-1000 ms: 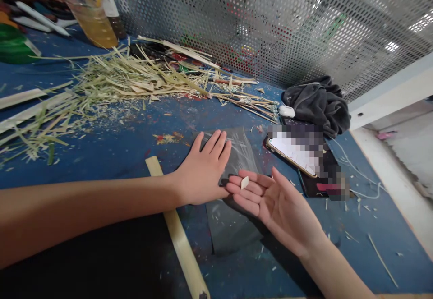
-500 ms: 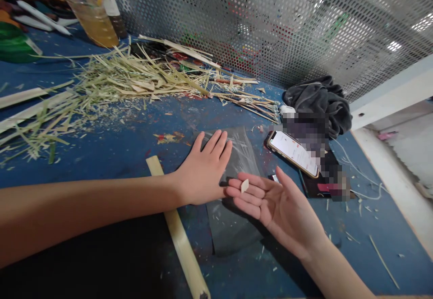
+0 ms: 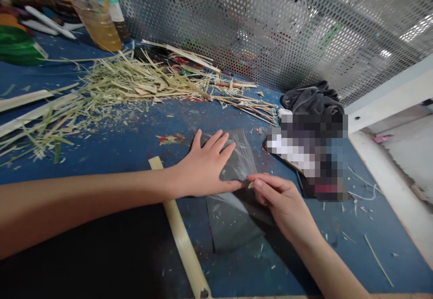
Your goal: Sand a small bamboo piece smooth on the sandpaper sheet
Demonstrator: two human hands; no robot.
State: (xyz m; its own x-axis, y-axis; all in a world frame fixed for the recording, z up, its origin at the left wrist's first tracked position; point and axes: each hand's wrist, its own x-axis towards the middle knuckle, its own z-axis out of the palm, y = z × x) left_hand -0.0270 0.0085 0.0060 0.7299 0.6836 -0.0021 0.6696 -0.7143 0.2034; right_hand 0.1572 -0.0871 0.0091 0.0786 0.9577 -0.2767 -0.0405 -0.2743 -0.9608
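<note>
My left hand [image 3: 206,168] lies with fingers spread on a dark sheet [image 3: 233,231] under clear plastic [image 3: 238,154]. Just right of its thumb, my right hand [image 3: 275,193] pinches a small pale chip [image 3: 251,185] between thumb and fingertips, palm turned down. A flat pale bamboo strip [image 3: 184,245] passes beneath my left wrist and runs to the near table edge.
Shredded bamboo [image 3: 135,78] is heaped across the back left, with thin sticks [image 3: 250,107] beside it. A cup of brownish liquid [image 3: 101,28] stands at the back left. Dark cloth [image 3: 311,100] and a partly blurred phone [image 3: 291,154] lie at the right. Perforated metal [image 3: 219,24] rises behind.
My right hand has turned over from palm up and closed its fingertips on the chip. The left hand stays spread, its thumb reaching a little farther right.
</note>
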